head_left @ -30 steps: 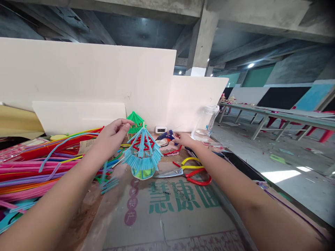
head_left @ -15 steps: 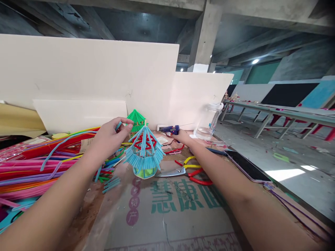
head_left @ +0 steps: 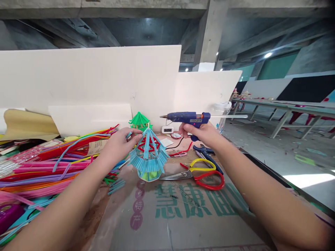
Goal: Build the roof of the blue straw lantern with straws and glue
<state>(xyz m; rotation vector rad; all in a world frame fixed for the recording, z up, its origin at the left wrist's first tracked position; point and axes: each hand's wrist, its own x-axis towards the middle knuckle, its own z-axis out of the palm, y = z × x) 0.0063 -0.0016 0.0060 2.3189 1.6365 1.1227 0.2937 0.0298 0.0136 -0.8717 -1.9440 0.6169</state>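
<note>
My right hand (head_left: 200,133) is wrapped round the handle of a dark blue hot glue gun (head_left: 184,117), raised above the table. Its nozzle points left, and a pale glue stick juts out of its back end. A small tower model (head_left: 149,157) covered in light blue pipe cleaners, with a red lattice, stands upright on the cardboard. My left hand (head_left: 124,142) is beside its top, thumb and fingers closed on a short blue pipe cleaner piece (head_left: 129,134), mostly hidden. Behind the tower is a green-roofed model (head_left: 140,121).
Scissors (head_left: 200,174) with one yellow and one red handle lie right of the tower. Blue-handled pliers (head_left: 206,151) rest behind them. Bundled pipe cleaners (head_left: 47,170) fill the left side. A small digital display (head_left: 167,129) and a clear jug (head_left: 222,109) stand near the white boards (head_left: 89,76).
My right hand has lifted the glue gun off the back of the table. My left hand stays by the tower's top with the blue piece. The view has shifted slightly.
</note>
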